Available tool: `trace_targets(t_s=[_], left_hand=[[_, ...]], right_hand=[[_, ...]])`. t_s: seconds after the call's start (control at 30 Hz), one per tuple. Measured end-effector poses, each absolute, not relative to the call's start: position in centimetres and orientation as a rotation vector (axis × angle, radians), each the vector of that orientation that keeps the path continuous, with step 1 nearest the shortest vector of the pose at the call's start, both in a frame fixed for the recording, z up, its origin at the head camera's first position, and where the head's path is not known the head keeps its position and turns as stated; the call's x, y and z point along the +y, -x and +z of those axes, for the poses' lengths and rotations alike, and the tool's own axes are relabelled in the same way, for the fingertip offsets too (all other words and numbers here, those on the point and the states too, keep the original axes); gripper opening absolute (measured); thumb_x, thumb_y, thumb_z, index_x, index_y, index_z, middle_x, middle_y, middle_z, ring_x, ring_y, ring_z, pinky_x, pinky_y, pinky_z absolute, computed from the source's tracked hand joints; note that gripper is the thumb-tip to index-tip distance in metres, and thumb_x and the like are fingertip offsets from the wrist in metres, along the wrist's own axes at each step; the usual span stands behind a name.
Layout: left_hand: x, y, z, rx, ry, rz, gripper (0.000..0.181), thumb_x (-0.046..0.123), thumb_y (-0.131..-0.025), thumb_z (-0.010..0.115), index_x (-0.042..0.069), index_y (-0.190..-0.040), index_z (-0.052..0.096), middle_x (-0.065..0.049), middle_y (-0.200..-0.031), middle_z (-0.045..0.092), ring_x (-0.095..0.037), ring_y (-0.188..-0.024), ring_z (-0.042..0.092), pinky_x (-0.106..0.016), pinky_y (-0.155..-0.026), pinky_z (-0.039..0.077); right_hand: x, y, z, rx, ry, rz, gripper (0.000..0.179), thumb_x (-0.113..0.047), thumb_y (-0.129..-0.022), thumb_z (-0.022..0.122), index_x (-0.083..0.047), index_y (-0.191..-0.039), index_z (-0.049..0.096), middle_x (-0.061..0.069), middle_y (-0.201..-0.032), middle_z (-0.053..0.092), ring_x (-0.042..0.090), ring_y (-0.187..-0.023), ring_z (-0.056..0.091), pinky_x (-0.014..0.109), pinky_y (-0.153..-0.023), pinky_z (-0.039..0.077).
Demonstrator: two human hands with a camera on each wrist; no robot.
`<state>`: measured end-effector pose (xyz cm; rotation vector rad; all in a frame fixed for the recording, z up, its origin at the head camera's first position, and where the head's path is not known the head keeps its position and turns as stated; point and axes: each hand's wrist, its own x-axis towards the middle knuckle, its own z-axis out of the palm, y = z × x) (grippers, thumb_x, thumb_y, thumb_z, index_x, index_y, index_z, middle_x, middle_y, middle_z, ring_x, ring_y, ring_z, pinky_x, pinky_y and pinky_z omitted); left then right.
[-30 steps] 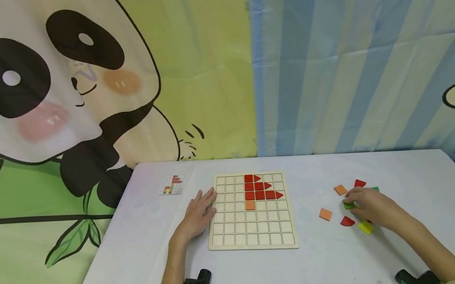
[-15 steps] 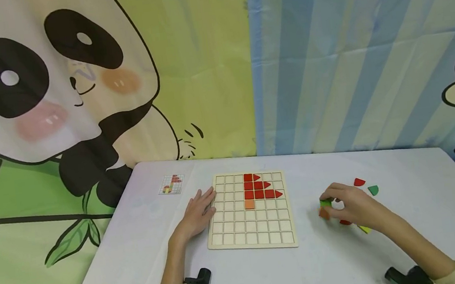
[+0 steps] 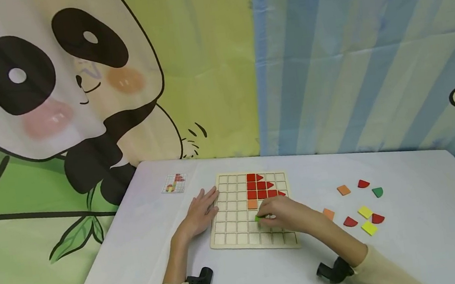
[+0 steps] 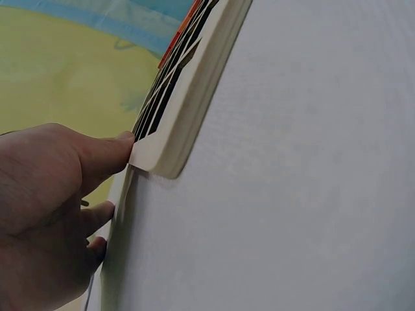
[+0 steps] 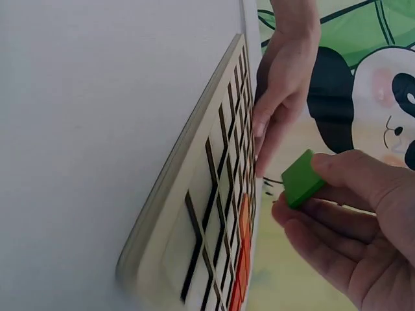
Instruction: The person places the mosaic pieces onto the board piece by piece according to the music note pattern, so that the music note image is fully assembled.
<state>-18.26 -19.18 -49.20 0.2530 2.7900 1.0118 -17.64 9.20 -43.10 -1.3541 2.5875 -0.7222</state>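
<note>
A wooden grid board (image 3: 232, 241) lies on the white table. Red squares and triangles (image 3: 251, 187) fill cells in its upper part, with an orange square (image 3: 252, 204) just below them. My left hand (image 3: 198, 214) rests along the board's left edge, fingers extended; in the left wrist view its thumb (image 4: 107, 152) touches the rim. Over the board's middle, below and right of the orange square, my right hand (image 3: 287, 213) pinches a green square block (image 5: 301, 180) between thumb and fingers. In the right wrist view the block is held tilted, apart from the grid.
A small pattern card (image 3: 174, 183) lies beyond the left hand. Loose pieces are spread right of the board: orange squares (image 3: 344, 190), red quarter-rounds (image 3: 350, 221), yellow squares (image 3: 369, 228) and a darker green curved piece (image 3: 377, 192). A printed curtain (image 3: 210, 68) hangs behind the table.
My right hand has picked up the green square from the loose pieces and carried it left over the board. The left hand has stayed at the board's edge.
</note>
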Motion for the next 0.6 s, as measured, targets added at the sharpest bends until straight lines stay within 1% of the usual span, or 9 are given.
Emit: trace_targets(t_s=[0.07,0.17,0.3,0.4,0.53,0.6], left_hand=[[-19.3,18.2,-49.1,2.792,-0.248,1.002,0.052,0.020,-0.100,0.050,0.012,-0.150,0.038,-0.002,-0.161,0.027,-0.033,-0.153,0.009,-0.054,-0.124,0.004],[-19.3,18.1,-49.0,2.784,-0.248,1.001,0.052,0.019,-0.100,0.050,0.011,-0.150,0.037,-0.003,-0.161,0.027,-0.034,-0.153,0.009,-0.055,-0.124,0.004],[-19.2,18.1,-48.9,2.788,-0.242,0.999,0.052,0.018,-0.100,0.051,0.010,-0.149,0.038,-0.004,-0.161,0.028,-0.035,-0.152,0.010,-0.056,-0.123,0.004],[-19.2,18.2,-48.9,2.791,-0.242,1.001,0.052,0.019,-0.100,0.051,0.011,-0.149,0.038,-0.004,-0.161,0.028,-0.035,-0.152,0.009,-0.056,-0.124,0.004],[-19.2,18.3,-49.0,2.790,-0.242,1.004,0.052,0.020,-0.100,0.051,0.011,-0.150,0.037,-0.003,-0.161,0.027,-0.034,-0.152,0.009,-0.056,-0.124,0.003],[-19.2,18.3,-49.1,2.789,-0.235,1.004,0.053,0.020,-0.100,0.051,0.011,-0.150,0.037,-0.003,-0.161,0.027,-0.034,-0.153,0.009,-0.056,-0.124,0.003]], right_hand=[[7.9,18.0,-43.4,2.579,1.349,-0.700,0.008,-0.010,-0.089,0.067,-0.008,-0.087,0.075,-0.002,-0.084,0.069,0.005,-0.074,0.059,0.015,-0.067,0.051],[6.8,18.2,-44.1,2.606,1.311,-0.654,0.017,-0.007,-0.089,0.065,-0.009,-0.073,0.070,-0.004,-0.071,0.059,0.004,-0.066,0.046,0.014,-0.059,0.041],[6.1,18.2,-44.9,2.672,1.271,-0.576,0.025,-0.009,-0.089,0.063,-0.013,-0.064,0.062,-0.006,-0.067,0.050,0.004,-0.063,0.038,0.015,-0.054,0.033],[5.9,18.0,-45.2,2.735,1.274,-0.518,0.025,-0.013,-0.090,0.064,-0.017,-0.066,0.063,-0.008,-0.071,0.055,0.004,-0.063,0.042,0.015,-0.053,0.035],[5.9,17.9,-45.4,2.797,1.280,-0.481,0.015,-0.016,-0.090,0.068,-0.017,-0.075,0.071,-0.006,-0.077,0.063,0.005,-0.067,0.053,0.016,-0.058,0.045],[6.0,17.9,-45.5,2.809,1.270,-0.488,0.011,-0.017,-0.089,0.069,-0.016,-0.079,0.073,-0.005,-0.079,0.065,0.005,-0.069,0.056,0.016,-0.061,0.048]])
